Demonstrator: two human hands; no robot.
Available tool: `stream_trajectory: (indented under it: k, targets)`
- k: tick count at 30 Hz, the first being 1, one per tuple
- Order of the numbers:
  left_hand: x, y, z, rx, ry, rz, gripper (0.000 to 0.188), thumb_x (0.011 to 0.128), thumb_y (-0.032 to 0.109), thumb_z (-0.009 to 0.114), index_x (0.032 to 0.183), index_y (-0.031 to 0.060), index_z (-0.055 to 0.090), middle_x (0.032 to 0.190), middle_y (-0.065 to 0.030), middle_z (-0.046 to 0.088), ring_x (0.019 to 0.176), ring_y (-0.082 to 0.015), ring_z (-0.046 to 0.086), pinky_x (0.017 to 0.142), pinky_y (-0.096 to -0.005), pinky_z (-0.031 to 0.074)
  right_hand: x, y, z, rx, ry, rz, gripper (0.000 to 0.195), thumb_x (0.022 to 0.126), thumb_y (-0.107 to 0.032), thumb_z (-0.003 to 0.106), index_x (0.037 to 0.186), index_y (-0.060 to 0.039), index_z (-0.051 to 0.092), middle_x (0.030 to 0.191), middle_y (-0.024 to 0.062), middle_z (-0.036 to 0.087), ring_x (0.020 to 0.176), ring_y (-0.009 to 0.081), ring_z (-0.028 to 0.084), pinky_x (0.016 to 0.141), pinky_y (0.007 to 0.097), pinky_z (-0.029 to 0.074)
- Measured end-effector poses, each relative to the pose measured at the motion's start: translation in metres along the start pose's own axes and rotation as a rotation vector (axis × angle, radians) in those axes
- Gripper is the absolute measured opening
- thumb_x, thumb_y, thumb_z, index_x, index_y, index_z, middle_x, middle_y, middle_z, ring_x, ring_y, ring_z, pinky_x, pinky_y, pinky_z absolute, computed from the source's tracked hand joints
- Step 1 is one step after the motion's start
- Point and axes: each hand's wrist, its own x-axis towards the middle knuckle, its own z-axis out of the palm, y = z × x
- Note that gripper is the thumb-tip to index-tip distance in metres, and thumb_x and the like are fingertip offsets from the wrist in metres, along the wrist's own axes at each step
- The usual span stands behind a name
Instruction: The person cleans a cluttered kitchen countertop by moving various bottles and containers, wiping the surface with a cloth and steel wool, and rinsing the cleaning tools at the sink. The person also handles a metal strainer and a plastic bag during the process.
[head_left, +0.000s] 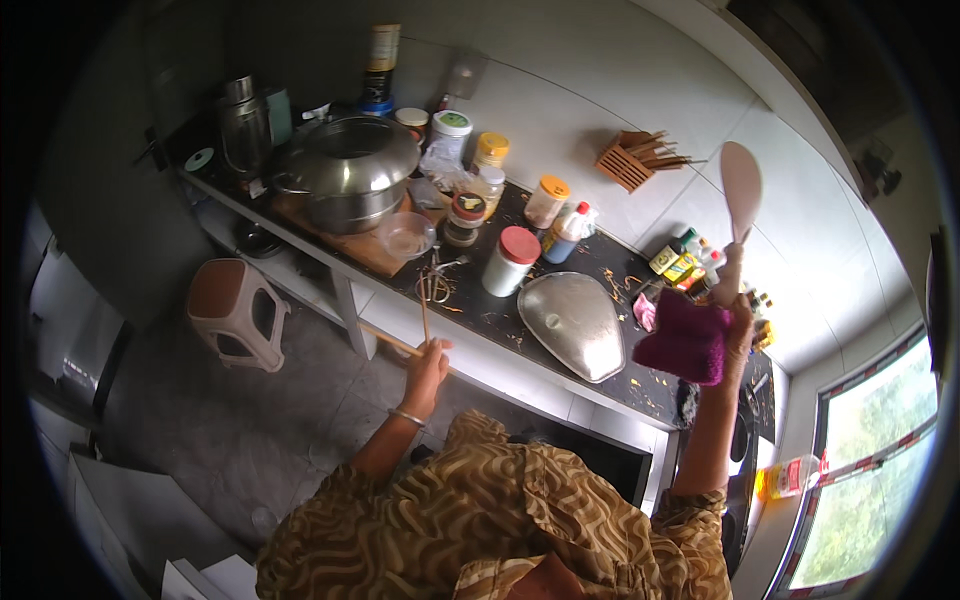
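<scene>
My left hand (426, 379), with a bangle on its wrist, grips a pair of wooden chopsticks (424, 307) in front of the counter's edge. The two sticks spread apart, one pointing up and the other to the left. On the right, my right hand (741, 330) is raised over the counter, shut on a purple cloth (686, 337) and on the handle of a pale spatula (741, 184), whose broad blade points upward. Between my hands, a metal lid-like piece (574, 322) lies on the dark counter (480, 319), beside a red-lidded jar (511, 262).
A large steel pot (349, 176) stands on a wooden board (364, 251) near a plastic bowl (406, 235) and scissors (433, 285). Several bottles (682, 259) line the wall under a utensil holder (625, 171). An oil bottle (787, 478) is by the window; a stool (236, 311) stands left.
</scene>
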Motion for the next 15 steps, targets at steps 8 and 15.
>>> stream_trajectory:
  k: [8,15]
  targets:
    - [-0.026,-0.028,-0.046,0.029,0.170,0.029,0.035,0.104,0.036,0.055,0.098,0.0042,0.068,0.065,0.0034,0.048,0.055,-0.0052,0.043,0.049,-0.0213,0.035,0.049,0.021,0.040,-0.473,-0.144,-0.152,0.045,0.099,-0.037,0.060,0.115,0.0046,0.066,0.094,0.0049,0.067,0.079,0.0101,0.059,0.073,0.0247,0.047]
    - [-0.041,-0.033,-0.055,0.068,0.286,0.065,0.038,0.104,0.039,0.054,0.099,0.0044,0.068,0.065,0.0043,0.049,0.055,-0.0053,0.042,0.049,-0.0224,0.034,0.072,0.063,0.082,-0.599,-0.417,-0.128,0.040,0.099,-0.037,0.063,0.091,0.0019,0.066,0.075,-0.0039,0.056,0.068,0.0047,0.046,0.059,0.0234,0.037]
